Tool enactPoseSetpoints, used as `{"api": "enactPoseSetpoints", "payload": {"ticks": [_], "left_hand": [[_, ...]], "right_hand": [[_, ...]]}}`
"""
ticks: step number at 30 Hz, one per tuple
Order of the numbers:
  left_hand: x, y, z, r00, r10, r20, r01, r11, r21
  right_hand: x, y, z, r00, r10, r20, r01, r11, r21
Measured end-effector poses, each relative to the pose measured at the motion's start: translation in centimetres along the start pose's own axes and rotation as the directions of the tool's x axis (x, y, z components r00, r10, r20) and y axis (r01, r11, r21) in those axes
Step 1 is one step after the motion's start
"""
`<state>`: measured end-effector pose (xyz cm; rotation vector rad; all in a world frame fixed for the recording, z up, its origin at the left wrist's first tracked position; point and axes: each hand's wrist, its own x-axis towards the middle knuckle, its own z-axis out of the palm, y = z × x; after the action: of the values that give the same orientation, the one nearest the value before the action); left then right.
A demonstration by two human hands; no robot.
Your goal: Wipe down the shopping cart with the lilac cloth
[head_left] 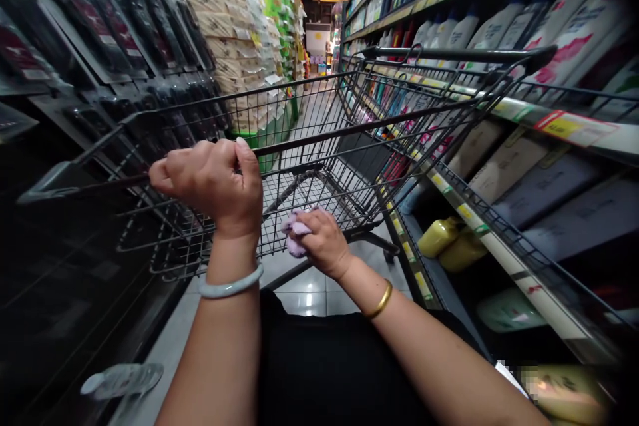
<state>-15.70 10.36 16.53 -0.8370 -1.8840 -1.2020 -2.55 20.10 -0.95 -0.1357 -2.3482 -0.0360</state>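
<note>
A black wire shopping cart (319, 140) stands in front of me, tilted in the aisle. My left hand (212, 180) is wrapped round the cart's handle bar (90, 184), a pale bangle on the wrist. My right hand (324, 239) is closed on a small pale purple cloth (294, 234) and presses it against the cart's rear wire panel, low down. A gold bangle sits on that wrist. The basket appears to hold nothing.
Shelves line both sides of a narrow tiled aisle (309, 293). On the right stand bottles (574, 26), boxes and yellow containers (439, 236) behind price strips. Dark packaged goods (114, 26) hang on the left. More stacked goods (224, 20) fill the far aisle.
</note>
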Motion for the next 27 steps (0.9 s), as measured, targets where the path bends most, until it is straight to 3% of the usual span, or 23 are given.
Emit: {"api": "enactPoseSetpoints", "payload": {"ticks": [4, 9, 11, 16, 18, 21, 23, 27], "left_hand": [[0.0, 0.0, -0.2, 1.000, 0.013, 0.013, -0.014, 0.999, 0.043], [0.1, 0.4, -0.7, 0.999, 0.027, 0.027, -0.028, 1.000, 0.013], [0.0, 1.2, -0.8, 0.997, 0.049, 0.057, -0.048, 0.998, -0.032], [-0.5, 3.4, -0.2, 0.956, 0.179, 0.234, -0.140, 0.975, -0.173], [-0.8, 3.6, 0.3, 0.947, 0.202, 0.251, -0.161, 0.971, -0.175], [-0.9, 3.3, 1.0, 0.955, 0.199, 0.222, -0.167, 0.974, -0.155], [-0.9, 3.1, 1.3, 0.960, 0.192, 0.203, -0.165, 0.976, -0.144], [-0.9, 3.1, 1.5, 0.965, 0.163, 0.204, -0.141, 0.983, -0.119]], "right_hand": [[-1.0, 0.2, 0.7, 0.978, -0.021, 0.210, 0.009, 0.998, 0.058], [0.5, 0.9, -2.2, 0.993, 0.118, -0.007, -0.118, 0.993, 0.017], [0.4, 1.1, -2.7, 0.990, 0.141, -0.009, -0.140, 0.990, 0.016], [-0.2, 0.5, -1.8, 0.953, 0.085, 0.291, -0.102, 0.994, 0.045], [0.3, 0.7, -2.4, 0.961, 0.115, 0.253, -0.127, 0.991, 0.031], [0.9, 1.6, -3.9, 0.981, 0.191, 0.046, -0.192, 0.981, 0.017], [0.5, 2.1, -4.2, 0.976, 0.216, 0.009, -0.216, 0.976, 0.022], [-1.2, 2.2, -2.6, 0.956, 0.154, 0.252, -0.168, 0.985, 0.036]]}}
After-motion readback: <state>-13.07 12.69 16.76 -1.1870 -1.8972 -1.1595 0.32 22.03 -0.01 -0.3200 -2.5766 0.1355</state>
